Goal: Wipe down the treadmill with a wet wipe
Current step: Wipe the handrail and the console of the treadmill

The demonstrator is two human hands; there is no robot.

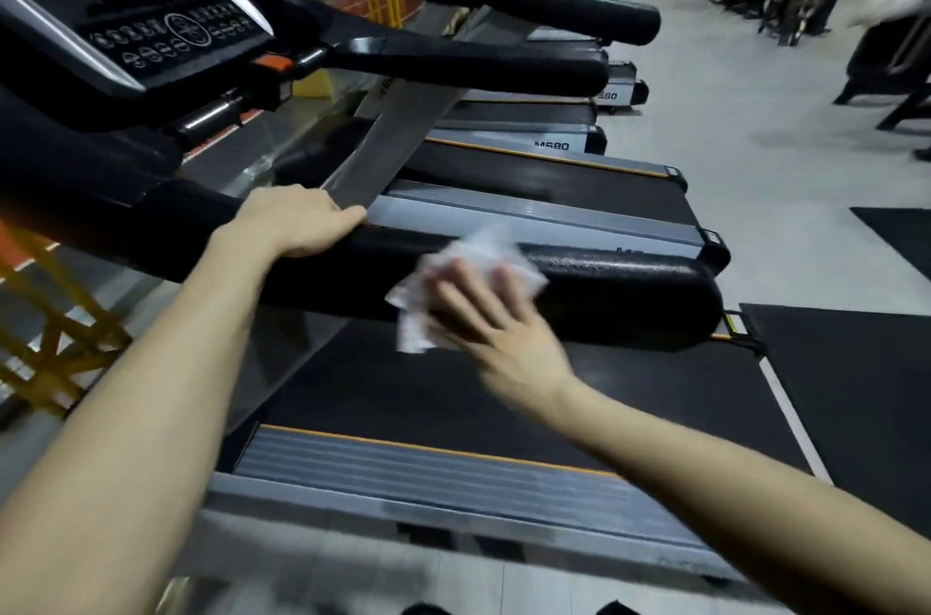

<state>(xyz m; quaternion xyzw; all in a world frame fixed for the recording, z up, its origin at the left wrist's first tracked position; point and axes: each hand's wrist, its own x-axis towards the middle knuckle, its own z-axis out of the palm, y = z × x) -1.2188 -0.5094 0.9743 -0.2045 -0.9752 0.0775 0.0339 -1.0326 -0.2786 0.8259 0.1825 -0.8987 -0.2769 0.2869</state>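
Head view looks down on the near treadmill [453, 478], whose grey side rail is ribbed lengthwise and edged with a thin orange line beside the matte black belt [428, 387]. A thick, rounded black handrail [629, 292] with a finely pebbled, slightly glossy skin runs across the middle of the frame towards 3 o'clock, ending in a blunt rounded tip. The white wet wipe [478, 251], crumpled and creased, lies on this handrail near the frame's centre, 1 loose corner hanging off towards 7 o'clock. The right hand [483, 317], blurred, lies over the wipe with its fingers fairly straight and spread, pressing it flat against the padding rather than pinching it. At 10 o'clock from the wipe the left hand [302, 221] clasps the same handrail, fingers curled over its top. The console [151, 19], at 11 o'clock, is a flat black panel with rows of small round buttons and silver trim. More treadmills [529, 161] line up towards 1 o'clock on a pale smooth floor [755, 110], and a dark flat mat [856, 387] lies at 3 o'clock
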